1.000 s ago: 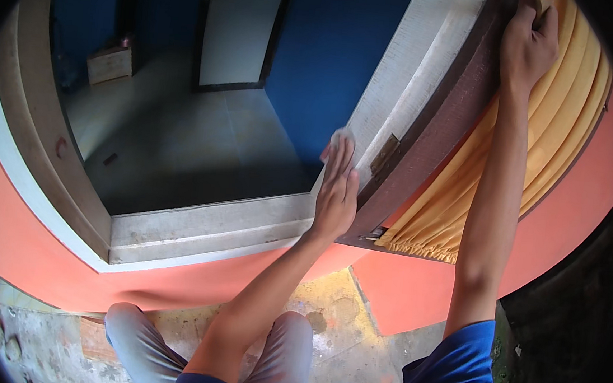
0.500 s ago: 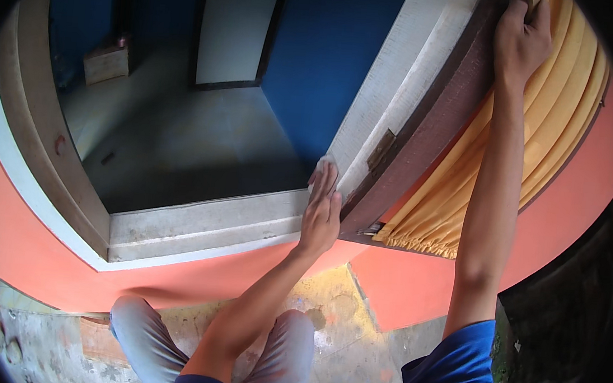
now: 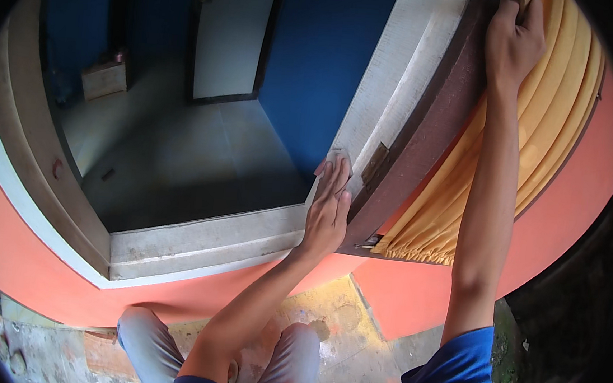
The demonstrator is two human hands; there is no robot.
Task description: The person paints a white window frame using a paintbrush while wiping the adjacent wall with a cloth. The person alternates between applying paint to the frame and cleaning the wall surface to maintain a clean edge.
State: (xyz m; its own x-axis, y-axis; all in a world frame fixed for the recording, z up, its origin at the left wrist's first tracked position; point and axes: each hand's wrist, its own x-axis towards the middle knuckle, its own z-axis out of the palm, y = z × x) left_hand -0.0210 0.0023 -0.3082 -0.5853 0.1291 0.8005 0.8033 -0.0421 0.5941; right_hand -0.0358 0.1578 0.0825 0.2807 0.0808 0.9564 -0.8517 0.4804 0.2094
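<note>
Head view: left hand (image 3: pixel 327 218) has fingers (image 3: pixel 340 174) flat over a pale pad (image 3: pixel 340 153) on the window frame (image 3: pixel 383 82); right hand (image 3: pixel 516 49) curls, can't tell around what. Looks partway, tbh: right side whitish, left brown.

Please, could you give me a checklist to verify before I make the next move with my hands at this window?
1. Left hand at the white-painted wooden window frame: ok, fingers extended along it.
2. Small, pale, flat pad under the left fingers: ok, its end shows past them.
3. Left fingers apart from the brownish metal hinge plate: ok.
4. Right hand secure on the dark brown wooden sash: cannot tell, grip partly hidden.
5. Left hand apart from the yellow gathered fabric curtain: ok.
</note>
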